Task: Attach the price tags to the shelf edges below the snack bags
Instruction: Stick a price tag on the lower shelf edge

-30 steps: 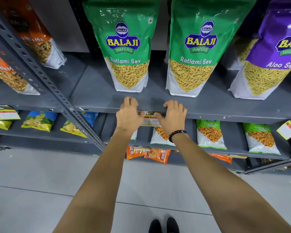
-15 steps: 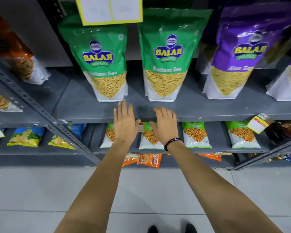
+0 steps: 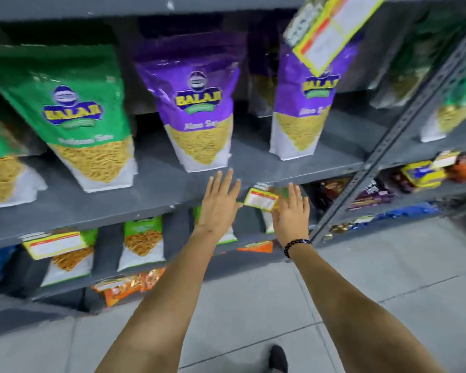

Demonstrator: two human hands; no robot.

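Both hands are seen near the centre of the frame, raised before the front edge of a grey metal shelf [image 3: 156, 203]. The left hand [image 3: 219, 203] is held flat with its fingers spread and extended, empty, its fingertips reaching up to the shelf edge just below a purple Aloo Sev bag [image 3: 199, 109]. The right hand [image 3: 291, 211] is likewise opened out, palm toward the shelf, with a black bead bracelet [image 3: 296, 244] worn at the wrist. A yellow-bordered price tag [image 3: 261, 199] is seen between the two hands, hanging tilted at the shelf edge; its right end is met by the right hand's index side, though whether it is pinched or only touched cannot be told through the blur.

A second purple bag [image 3: 304, 111] stands on the same shelf at centre right, and a green Ratlami Sev bag [image 3: 76, 122] at the left. Another price tag [image 3: 331, 28] is shown tilted at the upper right, hung from the shelf above. A further tag [image 3: 57, 243] is fixed at lower left, in front of smaller snack packets [image 3: 143, 242] on the shelf below. A perforated grey upright [image 3: 404, 122] runs diagonally at the right. A dark shoe [image 3: 279, 358] is visible on the tiled floor [image 3: 388, 265] at the bottom.
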